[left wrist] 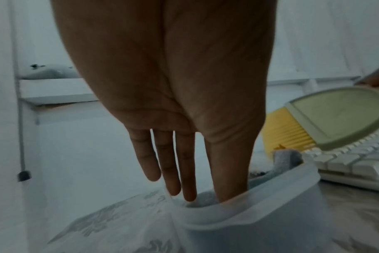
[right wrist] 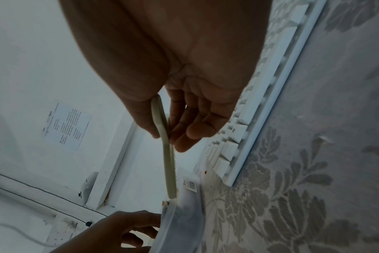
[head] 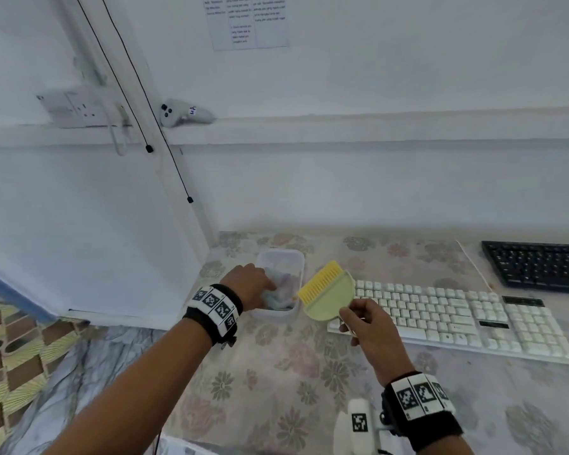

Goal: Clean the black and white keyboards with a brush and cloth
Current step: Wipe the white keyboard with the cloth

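My left hand point(head: 271, 287) reaches into a translucent plastic container point(head: 298, 257), its straight fingers point(left wrist: 188, 184) touching the pale cloth point(head: 284, 284) inside. A corner of the cloth point(left wrist: 288, 157) pokes over the container's rim point(left wrist: 249, 215). My right hand point(head: 352, 315) pinches the handle of a green brush point(head: 329, 290) with yellow bristles and holds it above the left end of the white keyboard point(head: 457, 316), right beside the container. The brush point(right wrist: 170, 167) shows edge-on between thumb and fingers point(right wrist: 184, 140). The black keyboard point(head: 539, 264) lies at the far right, behind the white one.
A floral tablecloth point(head: 276, 389) covers the table, which ends at a white wall and partition on the left. A white controller point(head: 181, 113) and a wall socket point(head: 76, 108) sit on the ledge above. Black cables point(head: 165, 142) hang down. A white marked device point(head: 358, 421) stands near my right wrist.
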